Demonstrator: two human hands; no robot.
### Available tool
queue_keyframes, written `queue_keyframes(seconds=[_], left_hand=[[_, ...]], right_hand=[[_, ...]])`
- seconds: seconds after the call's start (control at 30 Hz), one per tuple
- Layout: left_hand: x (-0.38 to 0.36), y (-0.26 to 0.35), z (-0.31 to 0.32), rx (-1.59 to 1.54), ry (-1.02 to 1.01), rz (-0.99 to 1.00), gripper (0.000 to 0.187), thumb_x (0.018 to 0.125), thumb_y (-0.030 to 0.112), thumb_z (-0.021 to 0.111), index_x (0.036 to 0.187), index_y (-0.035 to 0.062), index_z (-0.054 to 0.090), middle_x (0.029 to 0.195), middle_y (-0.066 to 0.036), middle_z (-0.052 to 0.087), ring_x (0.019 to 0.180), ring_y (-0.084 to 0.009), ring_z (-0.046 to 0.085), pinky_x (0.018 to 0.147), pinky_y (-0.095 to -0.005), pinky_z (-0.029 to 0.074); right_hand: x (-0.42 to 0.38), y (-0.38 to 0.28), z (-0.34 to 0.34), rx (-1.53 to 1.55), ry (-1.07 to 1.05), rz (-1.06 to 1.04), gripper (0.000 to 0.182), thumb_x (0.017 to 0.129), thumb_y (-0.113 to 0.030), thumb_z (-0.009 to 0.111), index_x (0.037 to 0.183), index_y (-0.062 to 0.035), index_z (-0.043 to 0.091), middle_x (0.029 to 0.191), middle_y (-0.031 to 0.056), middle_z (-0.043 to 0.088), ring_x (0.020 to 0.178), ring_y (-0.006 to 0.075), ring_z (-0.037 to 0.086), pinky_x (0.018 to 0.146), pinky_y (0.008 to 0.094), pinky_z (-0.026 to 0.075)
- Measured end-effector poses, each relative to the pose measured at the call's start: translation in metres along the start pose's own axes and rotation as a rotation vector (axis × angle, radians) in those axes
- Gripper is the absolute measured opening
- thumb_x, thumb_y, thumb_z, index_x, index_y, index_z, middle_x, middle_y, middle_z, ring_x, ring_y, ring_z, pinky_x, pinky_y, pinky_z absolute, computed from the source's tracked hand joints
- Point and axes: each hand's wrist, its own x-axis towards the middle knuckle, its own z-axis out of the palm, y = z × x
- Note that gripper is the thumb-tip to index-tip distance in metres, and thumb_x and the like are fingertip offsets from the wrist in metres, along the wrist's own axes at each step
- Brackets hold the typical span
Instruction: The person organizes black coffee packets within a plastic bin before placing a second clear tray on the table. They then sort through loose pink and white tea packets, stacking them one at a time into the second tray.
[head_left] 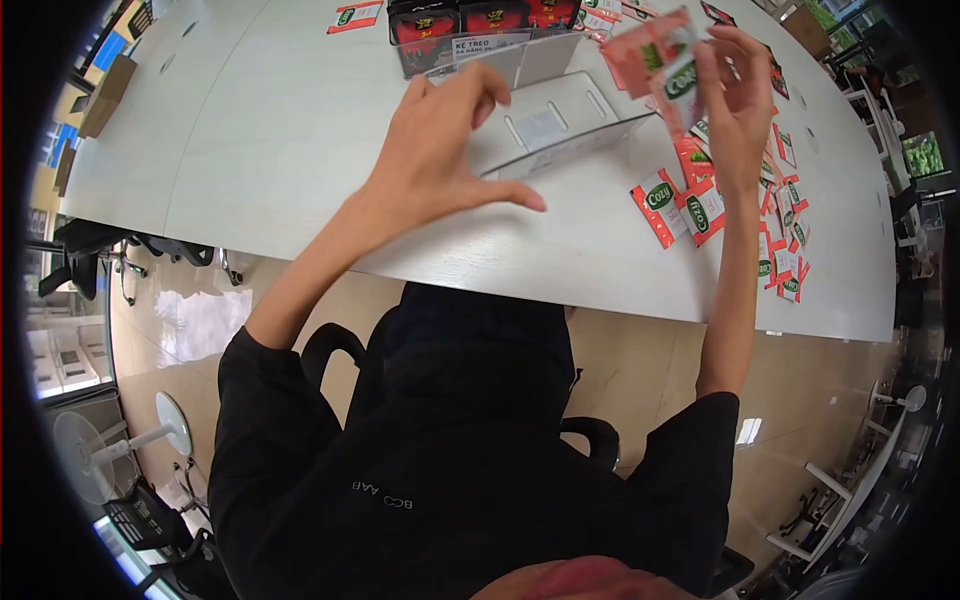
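The left hand is wide open with its fingers spread, holding nothing, and it hangs over the white bench just beside a clear plastic tray. The right hand is up high and pinches a few red and green packets in its fingers. More packets lie in a pile on the bench under that hand, and dark boxes sit behind the tray.

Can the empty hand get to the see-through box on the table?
Probably yes. The left hand hovers open right beside the clear display box, with nothing between them. The right hand is busy holding Cozy sachets.
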Motion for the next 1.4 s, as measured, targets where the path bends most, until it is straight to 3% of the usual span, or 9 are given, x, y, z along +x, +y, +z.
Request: queue_keyframes(seconds=[0.1, 0.23, 0.33, 0.47, 0.7, 0.77, 1.03, 1.2, 1.4], left_hand=[[0.031, 0.005, -0.002, -0.218, 0.029, -0.138, 0.076, 0.064, 0.05, 0.083, 0.111, 0.0025, 0.047, 0.092, -0.009, 0.049, 0.081, -0.0265, 0.052, 0.072, -0.0371, 0.039], [0.055, 0.0, 0.026, -0.12, 0.22, 0.109, 0.082, 0.065, 0.042, 0.084, 0.127, 0.0046, 0.047, 0.111, -0.013, 0.05, 0.096, -0.0288, 0.056, 0.079, -0.0384, 0.047], [0.059, -0.007, 0.035, 0.067, 0.045, 0.108, 0.037, 0.071, 0.028, 0.081, 0.098, 0.0064, 0.065, 0.113, -0.013, 0.051, 0.097, -0.0305, 0.057, 0.079, -0.0381, 0.048], [0.054, -0.011, 0.036, -0.495, -0.143, -0.002, 0.044, 0.075, 0.018, 0.076, 0.106, -0.0032, 0.054, 0.11, -0.017, 0.049, 0.089, -0.0335, 0.052, 0.083, -0.0434, 0.042], [0.044, -0.002, 0.033, -0.349, 0.018, 0.071, 0.036, 0.089, 0.032, 0.065, 0.083, -0.0028, 0.055, 0.108, -0.016, 0.048, 0.089, -0.0321, 0.05, 0.078, -0.0404, 0.041], [0.041, -0.005, 0.021, -0.103, -0.008, 0.216, 0.044, 0.091, 0.039, 0.061, 0.086, -0.004, 0.058, 0.105, -0.018, 0.048, 0.088, -0.033, 0.048, 0.078, -0.0404, 0.041], [0.046, -0.003, 0.025, -0.659, 0.058, -0.007, 0.043, 0.093, 0.033, 0.061, 0.112, -0.0043, 0.054, 0.104, -0.017, 0.056, 0.091, -0.0256, 0.053, 0.084, -0.0345, 0.042], [0.045, -0.013, 0.017, -0.757, -0.02, -0.385, 0.039, 0.091, 0.027, 0.066, 0.115, -0.0031, 0.058, 0.106, -0.012, 0.065, 0.101, -0.0111, 0.056, 0.087, -0.0268, 0.043], [0.047, -0.013, 0.016, -0.89, 0.104, -0.387, 0.028, 0.093, 0.025, 0.064, 0.107, 0.0018, 0.057, 0.097, -0.007, 0.064, 0.096, -0.0068, 0.057, 0.088, -0.0251, 0.045]], right_hand=[[0.005, -0.014, 0.029, 0.018, -0.107, 0.038, 0.023, 0.093, -0.012, 0.062, 0.112, -0.0029, 0.054, 0.094, 0.0044, 0.061, 0.089, 0.009, 0.06, 0.077, 0.023, 0.051], [0.014, -0.019, 0.062, -0.008, -0.166, 0.011, 0.02, 0.093, -0.013, 0.063, 0.109, -0.0024, 0.056, 0.09, 0.0041, 0.061, 0.086, 0.0088, 0.061, 0.075, 0.0228, 0.052], [0.014, -0.005, 0.077, 0.25, -0.161, 0.026, 0.02, 0.093, -0.012, 0.062, 0.11, -0.002, 0.057, 0.094, 0.0045, 0.061, 0.088, 0.01, 0.061, 0.077, 0.0237, 0.052], [0.0, -0.014, 0.084, 0.44, -0.125, 0.106, 0.024, 0.093, -0.011, 0.063, 0.113, -0.0003, 0.054, 0.099, 0.0061, 0.058, 0.092, 0.0109, 0.059, 0.079, 0.0234, 0.05], [-0.011, -0.013, 0.078, 0.397, 0.059, 0.041, 0.022, 0.093, -0.011, 0.062, 0.112, -0.002, 0.054, 0.092, 0.0026, 0.056, 0.084, 0.0071, 0.055, 0.071, 0.0213, 0.047], [-0.016, -0.001, 0.07, -0.134, 0.035, -0.141, 0.025, 0.092, -0.013, 0.064, 0.113, -0.0039, 0.053, 0.087, -0.0007, 0.054, 0.079, 0.0039, 0.05, 0.062, 0.0188, 0.041], [-0.008, 0.0, 0.065, 0.122, 0.054, -0.152, 0.031, 0.088, -0.012, 0.069, 0.115, -0.0067, 0.055, 0.083, -0.0013, 0.056, 0.069, 0.0049, 0.052, 0.059, 0.0166, 0.039], [0.015, 0.055, -0.016, -0.582, -0.037, -0.042, 0.036, 0.088, -0.021, 0.067, 0.117, -0.0038, 0.055, 0.106, 0.0111, 0.062, 0.084, 0.0167, 0.062, 0.076, 0.0299, 0.049], [-0.02, 0.119, -0.068, -0.82, -0.256, 0.048, 0.048, 0.087, -0.035, 0.067, 0.125, -0.0089, 0.055, 0.114, 0.0146, 0.06, 0.106, 0.0277, 0.056, 0.091, 0.0403, 0.044]])
